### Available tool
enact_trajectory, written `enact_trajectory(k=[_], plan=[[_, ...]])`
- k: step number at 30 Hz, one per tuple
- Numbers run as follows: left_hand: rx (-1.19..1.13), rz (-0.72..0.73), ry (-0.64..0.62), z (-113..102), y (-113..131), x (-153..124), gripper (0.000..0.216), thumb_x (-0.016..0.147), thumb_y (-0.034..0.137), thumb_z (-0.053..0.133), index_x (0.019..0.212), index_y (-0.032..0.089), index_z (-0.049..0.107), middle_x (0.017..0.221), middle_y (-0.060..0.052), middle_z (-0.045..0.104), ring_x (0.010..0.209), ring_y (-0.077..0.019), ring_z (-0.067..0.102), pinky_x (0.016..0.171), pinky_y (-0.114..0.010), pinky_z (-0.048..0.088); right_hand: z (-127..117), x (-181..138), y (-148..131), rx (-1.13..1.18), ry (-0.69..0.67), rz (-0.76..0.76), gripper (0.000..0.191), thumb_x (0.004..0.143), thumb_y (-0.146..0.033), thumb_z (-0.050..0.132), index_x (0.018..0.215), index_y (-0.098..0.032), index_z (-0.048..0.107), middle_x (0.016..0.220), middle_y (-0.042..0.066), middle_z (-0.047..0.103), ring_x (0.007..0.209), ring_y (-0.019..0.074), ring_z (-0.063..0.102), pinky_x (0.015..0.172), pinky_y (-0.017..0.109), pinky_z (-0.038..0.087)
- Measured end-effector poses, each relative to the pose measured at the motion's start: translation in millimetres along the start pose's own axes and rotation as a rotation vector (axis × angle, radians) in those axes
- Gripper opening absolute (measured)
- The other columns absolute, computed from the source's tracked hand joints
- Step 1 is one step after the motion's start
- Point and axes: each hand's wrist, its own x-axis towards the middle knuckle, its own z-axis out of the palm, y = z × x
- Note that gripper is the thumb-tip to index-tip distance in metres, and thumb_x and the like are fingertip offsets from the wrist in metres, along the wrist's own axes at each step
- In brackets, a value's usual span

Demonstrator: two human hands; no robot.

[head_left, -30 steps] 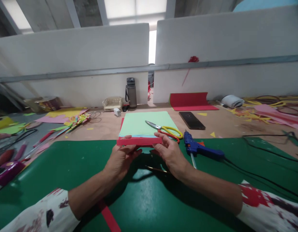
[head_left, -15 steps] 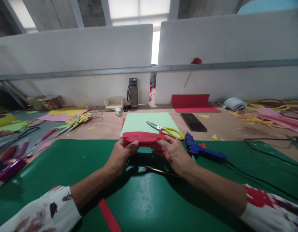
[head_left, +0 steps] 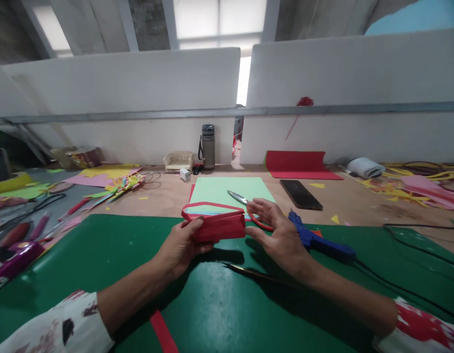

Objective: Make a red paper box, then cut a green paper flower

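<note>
your left hand (head_left: 181, 243) clasps folded red paper (head_left: 219, 226) | long axis sideways | your right hand (head_left: 282, 235) spread loose, holding nothing, just right of its end

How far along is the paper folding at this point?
Done: the red paper sheet is folded into a flat bundle. In hand: the left hand grips it above the green cutting mat; the right hand is open beside it. Left: the metal scissors and blue glue gun lie unheld, so cutting or gluing seems not yet begun.
</note>
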Motion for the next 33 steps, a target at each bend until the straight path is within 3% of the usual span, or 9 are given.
enact_trajectory(k=[3,7,10,12,14,19,29,31,33], plan=[[-0.014,-0.099,-0.057,-3.9,2.3,-3.2,0.029,0.087,0.028,0.056,0.108,0.009,0.060,0.091,-0.015,0.070,0.068,-0.0214,0.070,0.054,-0.026,0.057,5.3,-3.5,-3.0,0.064,-0.057,0.021,0.038,0.073,-0.028,0.071,0.106,-0.022,0.052,0.111,0.007,0.062,0.106,0.0224,0.060,0.094,0.041,0.047],[-0.004,-0.078,-0.044,-5.9,2.1,-4.4,0.027,0.088,0.025,0.053,0.108,0.008,0.059,0.092,-0.015,0.069,0.069,-0.0200,0.069,0.056,-0.027,0.057,12.4,-7.8,-8.8,0.098,-0.057,0.152,0.049,0.068,-0.029,0.074,0.109,-0.022,0.048,0.109,0.010,0.065,0.097,0.0249,0.064,0.079,0.040,0.055],[0.018,-0.031,-0.013,-5.4,0.9,-4.3,0.024,0.088,0.023,0.054,0.106,0.008,0.058,0.092,-0.014,0.068,0.069,-0.0185,0.068,0.057,-0.028,0.057,9.9,-10.4,-7.1,-0.136,-0.027,-0.105,0.052,0.073,-0.026,0.071,0.119,-0.022,0.045,0.122,0.014,0.058,0.107,0.0278,0.060,0.077,0.041,0.056],[0.058,0.001,0.015,-4.7,0.2,-4.4,0.023,0.087,0.023,0.055,0.105,0.009,0.058,0.095,-0.013,0.068,0.070,-0.0174,0.067,0.057,-0.027,0.057,6.5,-11.0,-2.4,-0.305,-0.052,-0.347,0.048,0.077,-0.025,0.068,0.120,-0.021,0.047,0.128,0.017,0.054,0.117,0.0290,0.054,0.085,0.045,0.053],[0.121,0.020,0.019,-4.2,0.0,-4.8,0.024,0.086,0.024,0.055,0.106,0.010,0.057,0.098,-0.013,0.067,0.071,-0.0173,0.067,0.054,-0.026,0.057,4.7,-10.6,3.9,-0.447,-0.109,-0.481,0.048,0.078,-0.024,0.068,0.121,-0.018,0.047,0.130,0.020,0.051,0.121,0.0310,0.050,0.091,0.048,0.049],[0.240,0.003,-0.049,-4.8,1.1,-6.8,0.032,0.086,0.032,0.054,0.110,0.011,0.054,0.092,-0.014,0.069,0.062,-0.0180,0.068,0.045,-0.023,0.053,9.4,-7.3,16.6,-0.672,-0.224,-0.439,0.058,0.071,-0.016,0.069,0.124,-0.011,0.046,0.127,0.022,0.053,0.116,0.0346,0.053,0.085,0.048,0.053],[0.416,-0.050,-0.119,-8.1,10.2,-9.8,0.044,0.084,0.048,0.050,0.106,0.012,0.059,0.094,-0.016,0.068,0.054,-0.0174,0.066,0.041,-0.022,0.045,13.3,-8.7,18.5,-0.794,-0.156,-0.469,0.044,0.077,-0.017,0.054,0.120,-0.009,0.050,0.120,0.021,0.060,0.108,0.0319,0.060,0.076,0.042,0.057],[0.648,0.053,-0.051,-16.4,17.2,-14.3,0.040,0.079,0.051,0.057,0.095,0.014,0.063,0.085,-0.012,0.069,0.048,-0.0162,0.062,0.039,-0.021,0.040,13.8,-9.3,19.3,-0.823,-0.141,-0.431,0.043,0.077,-0.018,0.055,0.119,-0.011,0.052,0.123,0.020,0.059,0.107,0.0321,0.060,0.071,0.041,0.058],[1.005,0.334,0.090,-26.0,21.7,-20.3,0.028,0.070,0.043,0.070,0.079,0.017,0.066,0.070,-0.008,0.067,0.051,-0.0178,0.060,0.045,-0.023,0.041,14.7,-9.9,19.6,-0.862,-0.147,-0.386,0.044,0.076,-0.018,0.057,0.118,-0.012,0.053,0.125,0.020,0.057,0.108,0.0328,0.060,0.069,0.040,0.058]])
